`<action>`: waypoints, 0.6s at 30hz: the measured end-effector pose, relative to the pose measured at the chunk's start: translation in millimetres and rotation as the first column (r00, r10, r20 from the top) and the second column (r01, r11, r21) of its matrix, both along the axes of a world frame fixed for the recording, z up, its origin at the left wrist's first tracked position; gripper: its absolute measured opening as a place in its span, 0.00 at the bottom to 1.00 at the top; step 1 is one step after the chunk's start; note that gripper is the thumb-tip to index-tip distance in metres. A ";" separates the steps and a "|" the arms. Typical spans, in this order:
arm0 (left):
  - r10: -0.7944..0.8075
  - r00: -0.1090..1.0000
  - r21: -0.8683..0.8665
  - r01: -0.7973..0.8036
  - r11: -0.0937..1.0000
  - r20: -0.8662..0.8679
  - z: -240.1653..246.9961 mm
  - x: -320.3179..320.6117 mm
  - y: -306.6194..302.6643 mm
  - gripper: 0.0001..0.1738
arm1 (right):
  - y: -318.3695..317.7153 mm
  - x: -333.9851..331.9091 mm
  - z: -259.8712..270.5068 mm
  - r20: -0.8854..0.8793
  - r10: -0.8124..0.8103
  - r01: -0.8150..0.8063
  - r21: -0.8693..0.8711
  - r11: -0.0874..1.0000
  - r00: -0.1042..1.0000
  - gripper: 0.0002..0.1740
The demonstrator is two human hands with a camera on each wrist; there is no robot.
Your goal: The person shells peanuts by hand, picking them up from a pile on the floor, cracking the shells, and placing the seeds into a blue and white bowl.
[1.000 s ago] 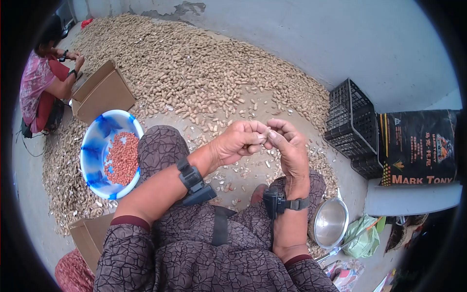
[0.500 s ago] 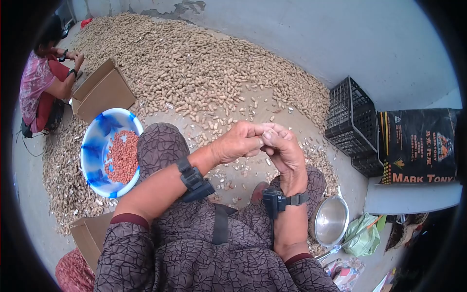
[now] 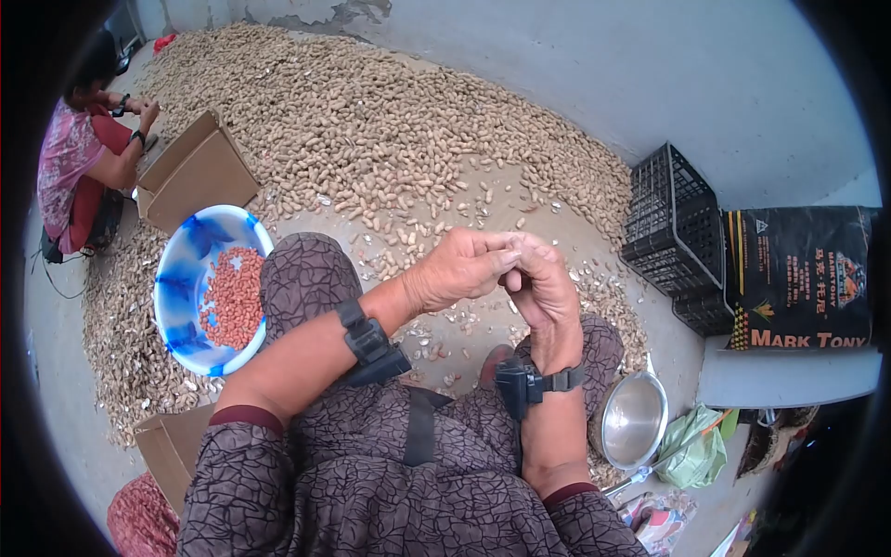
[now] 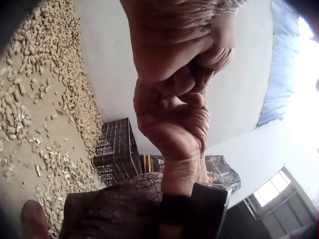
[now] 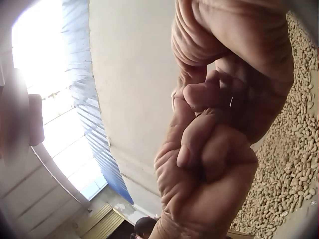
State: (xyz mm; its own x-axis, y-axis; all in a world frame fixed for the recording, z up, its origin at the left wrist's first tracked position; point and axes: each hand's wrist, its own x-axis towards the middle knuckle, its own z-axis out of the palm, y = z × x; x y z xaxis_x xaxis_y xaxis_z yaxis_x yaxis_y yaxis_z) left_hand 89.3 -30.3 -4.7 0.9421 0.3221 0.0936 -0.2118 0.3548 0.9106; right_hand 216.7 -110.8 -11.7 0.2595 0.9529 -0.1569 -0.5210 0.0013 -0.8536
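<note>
Two hands of mine, the left hand (image 3: 459,269) and the right hand (image 3: 546,286), meet at the fingertips over the floor (image 3: 464,348). The fingers of both are curled inward and touching; whether they grip a peanut I cannot tell, since the fingers hide whatever might lie between them.

Unshelled peanuts (image 3: 353,121) lie in a broad heap on the far side, running along the foot of the wall (image 3: 575,84), with a few loose ones strewn nearer to me. To my left, just beside my knee (image 3: 311,269), sits a blue-and-white basin (image 3: 173,297) with reddish kernels (image 3: 232,302) in it. Broken shells (image 3: 121,357) spread over the floor left of the basin (more bits lie between my feet).

A carton (image 3: 200,176) stands just beyond the basin, another box (image 3: 176,446) near on my left. At the far left another person (image 3: 74,172) squats with hands together. On my right are a metal bowl (image 3: 633,422) and a pale green bag (image 3: 694,457); farther off, a black crate (image 3: 673,218) stands beside a dark printed sack (image 3: 803,278).
</note>
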 end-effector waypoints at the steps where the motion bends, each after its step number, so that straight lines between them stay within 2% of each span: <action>1: 0.016 1.000 -0.109 -0.014 0.994 0.021 -2.9 1.1 1.0 0.16 | 0.7 -0.7 -1.3 -0.087 0.001 0.003 0.046 0.999 0.996 0.12; 2: 0.034 0.999 -0.217 -0.024 0.976 0.041 -5.2 2.2 1.8 0.17 | 0.5 -1.9 -0.7 -0.087 0.000 0.004 0.045 0.999 0.996 0.12; 5: 0.108 0.994 -0.201 -0.104 0.974 0.007 -6.9 3.2 3.2 0.18 | 0.1 -8.6 10.2 -0.063 -0.044 0.046 0.038 0.998 0.997 0.12; 6: 0.115 0.993 -0.202 -0.111 0.973 0.007 -6.6 3.1 2.8 0.18 | 1.1 -9.9 14.9 0.076 -0.063 0.064 -0.002 0.998 0.995 0.12; 7: 0.187 0.982 -0.151 -0.187 0.971 -0.017 -6.1 3.7 1.4 0.18 | 1.8 -10.2 17.4 0.215 -0.077 0.087 -0.037 0.996 0.974 0.12; 8: 0.257 0.966 -0.099 -0.259 0.961 -0.037 -5.7 4.0 0.6 0.18 | 1.4 -8.6 17.4 0.216 -0.073 0.083 -0.038 0.996 0.974 0.12; 9: 0.259 0.965 -0.100 -0.261 0.960 -0.036 -6.5 4.7 0.8 0.18 | 0.1 -5.9 16.9 0.259 -0.080 0.101 -0.067 0.993 0.963 0.11; 11: 0.336 0.941 0.191 -0.326 0.926 -0.027 -9.0 6.3 1.8 0.17 | -0.3 -4.6 15.3 0.304 -0.085 0.119 -0.096 0.988 0.949 0.11; 12: 0.337 0.941 0.190 -0.326 0.926 -0.026 -8.8 5.6 1.8 0.17 | 0.1 -5.3 14.3 0.316 -0.113 0.150 -0.093 0.984 0.942 0.10; 14: 0.379 0.925 0.388 -0.346 0.854 -0.009 -8.4 4.1 1.3 0.17 | 0.0 -5.9 14.3 0.328 -0.142 0.180 -0.090 0.979 0.934 0.10; 15: 0.379 0.925 0.387 -0.346 0.855 -0.010 -9.5 4.7 0.8 0.17 | 0.1 -6.1 15.4 0.291 -0.133 0.171 -0.108 0.979 0.947 0.09; 17: 0.482 0.868 0.657 -0.434 0.617 0.121 -11.4 6.7 -0.5 0.16 | -0.2 -5.1 16.8 0.255 -0.126 0.163 -0.126 0.979 0.959 0.09; 18: 0.482 0.868 0.656 -0.434 0.617 0.120 -10.9 6.1 -0.9 0.16 | -0.6 -3.8 17.3 0.256 -0.087 0.125 -0.137 0.983 0.963 0.07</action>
